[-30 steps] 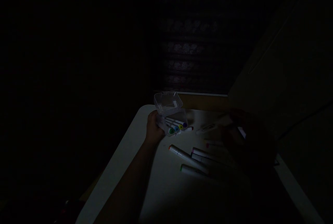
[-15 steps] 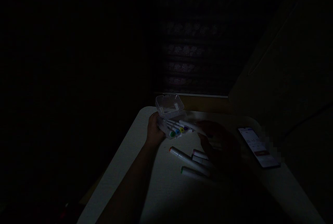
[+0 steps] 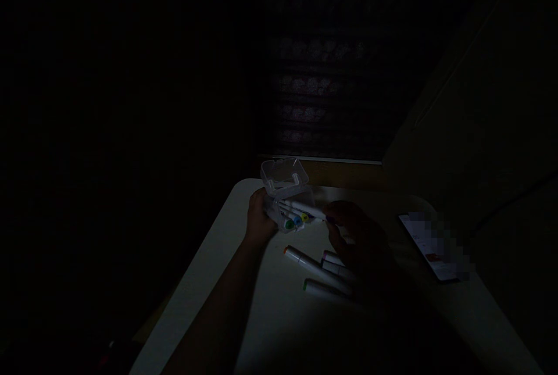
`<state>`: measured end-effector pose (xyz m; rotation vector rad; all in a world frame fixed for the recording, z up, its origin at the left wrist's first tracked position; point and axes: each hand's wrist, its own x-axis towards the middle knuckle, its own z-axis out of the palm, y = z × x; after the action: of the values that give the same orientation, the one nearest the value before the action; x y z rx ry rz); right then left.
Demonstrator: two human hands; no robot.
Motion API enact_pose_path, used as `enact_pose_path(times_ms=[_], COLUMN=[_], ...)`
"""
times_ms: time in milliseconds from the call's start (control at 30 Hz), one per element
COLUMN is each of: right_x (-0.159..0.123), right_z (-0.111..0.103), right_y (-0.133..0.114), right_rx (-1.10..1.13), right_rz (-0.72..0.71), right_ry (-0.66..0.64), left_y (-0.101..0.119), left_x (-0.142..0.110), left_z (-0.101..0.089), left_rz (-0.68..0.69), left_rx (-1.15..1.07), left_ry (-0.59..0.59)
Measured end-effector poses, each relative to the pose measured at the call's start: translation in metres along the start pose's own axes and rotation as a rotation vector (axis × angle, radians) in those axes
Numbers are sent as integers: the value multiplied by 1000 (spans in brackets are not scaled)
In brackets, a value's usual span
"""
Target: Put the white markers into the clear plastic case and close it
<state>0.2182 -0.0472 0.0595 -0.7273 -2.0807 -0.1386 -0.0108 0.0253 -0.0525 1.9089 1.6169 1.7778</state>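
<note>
A clear plastic case [image 3: 284, 180] lies tipped on its side with its lid raised at the back. My left hand [image 3: 260, 219] is closed around the case's left side. Several markers with green, blue and yellow ends, such as the green-ended marker [image 3: 289, 224], lie inside it. Pinched at its near end by my right hand [image 3: 349, 229], a white marker [image 3: 307, 209] has its far part within the case's opening. In front of the case lie an orange-ended marker [image 3: 311, 264], a green-ended marker [image 3: 320, 288] and other markers [image 3: 335, 267] partly hidden by my right hand.
A phone [image 3: 429, 247] with a lit screen rests on the right part of the white table [image 3: 279, 328]. Behind the table's back edge stands a dark window or shutter [image 3: 305, 84]. The room around is very dark.
My right hand has moved slightly left with the white marker, whose far end has gone further into the case. My left hand and the loose markers have stayed put.
</note>
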Motion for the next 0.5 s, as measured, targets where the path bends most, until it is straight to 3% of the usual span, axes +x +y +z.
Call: enact_pose_path(times_ms=[300,500], right_x=[2,-7], right_z=[-2,-13], right_y=[5,22], right_rx=[22,-149], right_rz=[96,270], right_ry=[-95,-524], left_y=[-4,2], left_x=[1,3], left_z=[1,-1], left_rz=[26,39], left_rx=[2,39], left_ry=[7,1])
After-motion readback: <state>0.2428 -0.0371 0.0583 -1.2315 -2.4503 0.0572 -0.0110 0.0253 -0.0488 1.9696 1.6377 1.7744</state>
